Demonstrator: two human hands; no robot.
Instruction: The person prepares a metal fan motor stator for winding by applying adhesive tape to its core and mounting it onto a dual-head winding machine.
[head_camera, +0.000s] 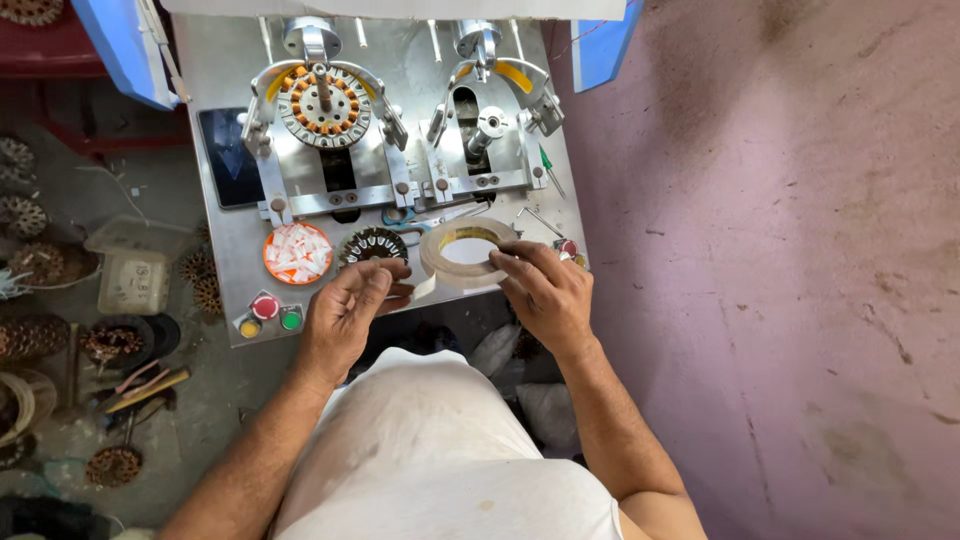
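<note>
A person in a white shirt works at a metal machine panel (225, 290). The right hand (545, 290) grips a roll of clear tape (466, 252), fingers closed on its rim at about four o'clock. The left hand (345, 310) pinches the tape's loose end (415, 290), thumb and fingers pressed together, at the roll's eight o'clock. At the roll's nine o'clock lies a dark toothed stator core (372, 245), with an orange dish of white slips (298, 253) beyond it. At eleven o'clock a copper-wound stator (322, 105) sits in the left fixture; the right fixture's spindle (487, 128) stands bare at twelve.
</note>
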